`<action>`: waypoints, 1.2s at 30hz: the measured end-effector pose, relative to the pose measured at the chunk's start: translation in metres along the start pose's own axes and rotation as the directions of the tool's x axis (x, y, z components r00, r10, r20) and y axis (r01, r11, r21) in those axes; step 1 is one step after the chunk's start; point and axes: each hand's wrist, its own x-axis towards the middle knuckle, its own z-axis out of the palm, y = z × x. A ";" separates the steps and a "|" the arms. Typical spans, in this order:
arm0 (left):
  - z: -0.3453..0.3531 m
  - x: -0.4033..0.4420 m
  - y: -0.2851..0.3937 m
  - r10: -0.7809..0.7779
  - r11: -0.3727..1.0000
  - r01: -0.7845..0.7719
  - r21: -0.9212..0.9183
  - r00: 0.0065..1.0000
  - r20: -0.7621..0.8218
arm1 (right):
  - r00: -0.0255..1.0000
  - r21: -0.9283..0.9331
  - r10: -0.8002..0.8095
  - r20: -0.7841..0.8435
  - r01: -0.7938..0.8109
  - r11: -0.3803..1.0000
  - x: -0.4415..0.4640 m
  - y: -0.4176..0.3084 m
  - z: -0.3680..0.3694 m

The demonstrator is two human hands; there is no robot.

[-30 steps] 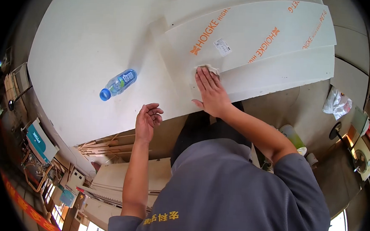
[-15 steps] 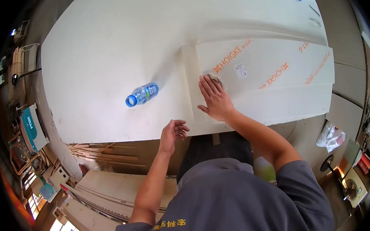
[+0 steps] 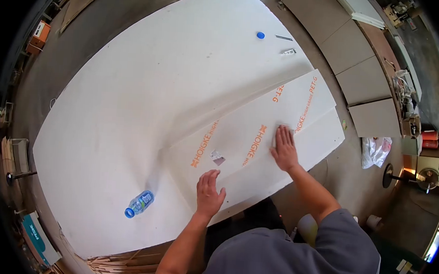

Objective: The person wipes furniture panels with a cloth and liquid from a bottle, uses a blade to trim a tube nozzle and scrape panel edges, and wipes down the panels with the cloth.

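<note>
My right hand lies nearly flat on a whitish cloth, pressing it on the stacked white panels. The upper panel carries orange HOIGKE and PET-G lettering and a small label. My left hand is over the near left part of the panels, below the label, its fingers apart and nothing in it. To its left a clear bottle with a blue neck lies on the large white table.
A blue cap, a thin metal strip and a small silvery item lie at the table's far end. White plastic bags are at the right. Wood strips stick out beneath the near edge.
My right hand has moved along the panels to the right with the cloth. My left hand has come up over the near panel area. The view has turned, showing the table's far end.
</note>
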 end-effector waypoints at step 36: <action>0.016 0.265 -0.059 -0.276 0.733 0.274 0.623 0.956 -0.095 | 0.950 0.337 -0.300 -0.083 0.310 0.889 0.091 0.061 -0.016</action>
